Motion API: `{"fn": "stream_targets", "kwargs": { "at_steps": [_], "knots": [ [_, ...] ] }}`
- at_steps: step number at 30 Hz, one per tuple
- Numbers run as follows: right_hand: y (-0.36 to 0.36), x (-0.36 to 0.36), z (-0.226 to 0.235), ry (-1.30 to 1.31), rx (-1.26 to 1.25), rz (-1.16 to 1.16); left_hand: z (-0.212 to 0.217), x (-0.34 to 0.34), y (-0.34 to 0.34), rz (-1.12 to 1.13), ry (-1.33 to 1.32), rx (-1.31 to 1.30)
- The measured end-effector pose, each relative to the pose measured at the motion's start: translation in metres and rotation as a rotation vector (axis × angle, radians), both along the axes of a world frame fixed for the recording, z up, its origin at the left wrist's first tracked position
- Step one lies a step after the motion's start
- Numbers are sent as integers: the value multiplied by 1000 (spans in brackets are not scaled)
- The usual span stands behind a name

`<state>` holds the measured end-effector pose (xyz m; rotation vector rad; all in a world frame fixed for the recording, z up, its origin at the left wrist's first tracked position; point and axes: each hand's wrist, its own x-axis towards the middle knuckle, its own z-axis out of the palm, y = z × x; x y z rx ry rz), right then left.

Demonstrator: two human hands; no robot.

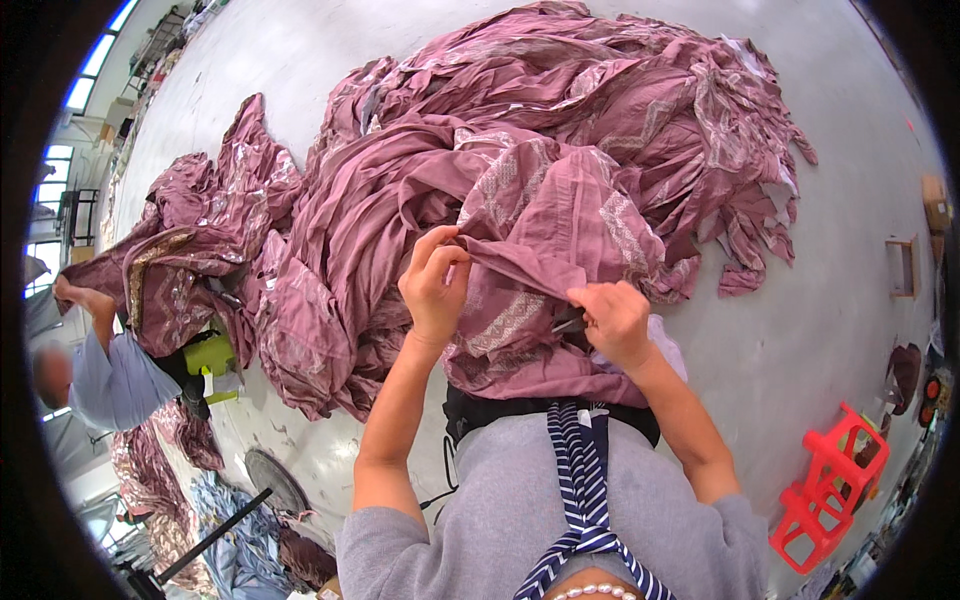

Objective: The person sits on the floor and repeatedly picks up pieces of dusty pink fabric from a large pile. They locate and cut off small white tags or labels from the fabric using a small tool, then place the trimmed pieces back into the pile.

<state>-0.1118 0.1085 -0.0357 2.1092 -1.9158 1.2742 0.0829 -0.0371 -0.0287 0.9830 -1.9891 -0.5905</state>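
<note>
A mauve cloth garment with pale patterned bands lies across my lap and is stretched between my hands. My left hand is closed, pinching a folded edge of it between thumb and fingertips. At the other end of that edge, my right hand is closed on the cloth too. A thin grey, metal-looking tip sticks out beside the right hand's fingers; its kind is too small to make out. Just beyond my hands, the cloth runs into a large heap of matching mauve garments on the floor.
At the left, a person in a light blue top holds up mauve cloth, near a lime-green seat. Lower left are a blue cloth pile and a dark pole. Red plastic stools stand at the right, cardboard boxes behind.
</note>
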Motion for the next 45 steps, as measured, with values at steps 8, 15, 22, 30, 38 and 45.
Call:
{"fn": "stream_targets", "kwargs": {
  "at_steps": [8,15,22,30,38,45],
  "knots": [
    [-14,20,22,-429,102,-18,4,0,20,-103,206,-23],
    [-55,19,41,-803,454,47,19,1,35,-364,41,-215],
    [-47,24,38,-1162,509,107,19,3,49,-424,295,228],
    [-37,24,57,-823,443,183,38,-16,42,-274,527,937],
    [-37,-4,67,-1221,608,307,67,-13,24,-324,405,1066],
    [-38,-17,78,-1203,701,267,54,-17,24,-497,720,1462]
  ]
}}
